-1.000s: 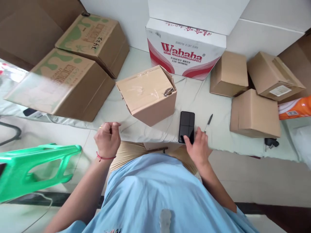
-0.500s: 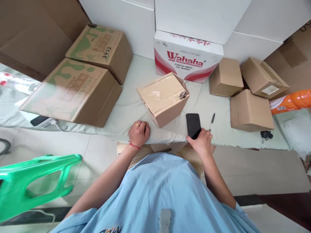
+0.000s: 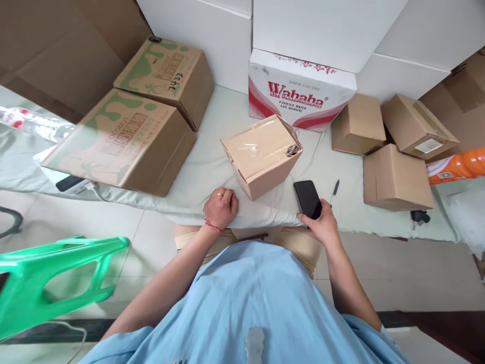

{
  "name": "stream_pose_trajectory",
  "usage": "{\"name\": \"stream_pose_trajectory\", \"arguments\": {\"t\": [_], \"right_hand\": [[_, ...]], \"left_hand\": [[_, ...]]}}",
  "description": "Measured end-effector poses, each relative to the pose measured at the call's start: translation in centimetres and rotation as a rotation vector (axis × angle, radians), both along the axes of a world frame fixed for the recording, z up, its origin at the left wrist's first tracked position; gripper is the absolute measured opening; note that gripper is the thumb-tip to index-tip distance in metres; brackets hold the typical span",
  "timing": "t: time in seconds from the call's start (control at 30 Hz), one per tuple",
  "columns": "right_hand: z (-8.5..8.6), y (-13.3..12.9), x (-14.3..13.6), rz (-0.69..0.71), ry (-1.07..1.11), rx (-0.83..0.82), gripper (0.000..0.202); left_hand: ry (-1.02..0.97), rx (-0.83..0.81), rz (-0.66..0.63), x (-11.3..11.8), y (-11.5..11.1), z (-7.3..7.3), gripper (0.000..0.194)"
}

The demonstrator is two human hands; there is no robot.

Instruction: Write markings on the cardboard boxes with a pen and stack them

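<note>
My left hand [image 3: 221, 208], with a ring and a red wrist string, rests with curled fingers at the table's front edge; nothing shows in it. My right hand [image 3: 322, 220] grips the lower end of a black phone [image 3: 307, 198], thumb on one side and fingers on the other. The phone lies on or just over the cloth. Between and beyond my hands stands a brown carton [image 3: 261, 151] with a small metallic item [image 3: 292, 150] on its top near the right corner. A pen [image 3: 335, 187] lies right of the phone.
A cloth-covered table [image 3: 204, 167] holds two printed cartons [image 3: 109, 136] at the left, a Wahaha box [image 3: 295, 93] at the back and several small boxes [image 3: 397, 177] at the right, beside an orange bottle [image 3: 458, 164]. A green stool [image 3: 22, 273] stands on the floor, lower left.
The view has shifted slightly, so the table's things appear a little further right. The phone is tilted a bit more in my right hand's grip. My left hand keeps its curled pose.
</note>
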State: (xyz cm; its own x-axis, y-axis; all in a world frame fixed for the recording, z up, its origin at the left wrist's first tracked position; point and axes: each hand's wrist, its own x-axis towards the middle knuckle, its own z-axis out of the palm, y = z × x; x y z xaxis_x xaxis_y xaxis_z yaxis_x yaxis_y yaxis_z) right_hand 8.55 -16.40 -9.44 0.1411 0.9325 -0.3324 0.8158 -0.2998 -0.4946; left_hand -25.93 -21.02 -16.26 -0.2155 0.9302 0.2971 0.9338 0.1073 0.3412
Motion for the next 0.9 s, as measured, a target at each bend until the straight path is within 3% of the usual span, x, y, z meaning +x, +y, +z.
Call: {"name": "stream_pose_trajectory", "arguments": {"t": [0.17,0.3,0.47,0.57,0.7,0.9], "right_hand": [[0.7,-1.6,0.8,-0.122,0.323,0.188,0.102],[3.8,-2.9,-0.3,-0.089,0.394,0.362,0.102],[8.9,-2.2,-4.4,0.008,0.272,0.573,0.098],[10.9,-1.4,-7.0,0.080,0.122,0.725,0.092],[12.1,-0.7,-9.0,0.159,-0.003,0.790,0.086],[12.7,-0.3,-9.9,0.209,-0.020,0.850,0.088]], "left_hand": [[0.011,-0.003,-0.011,-0.1,0.0,0.2,0.020],[0.020,-0.013,-0.037,-0.2,-0.2,0.4,0.018],[0.027,-0.011,-0.098,-0.5,-0.4,0.7,0.019],[0.022,-0.005,-0.109,-0.5,-0.4,0.8,0.019],[0.001,-0.005,-0.103,-0.5,-0.5,0.6,0.018],[-0.062,-0.004,-0.090,-0.4,-0.5,0.5,0.016]]}}
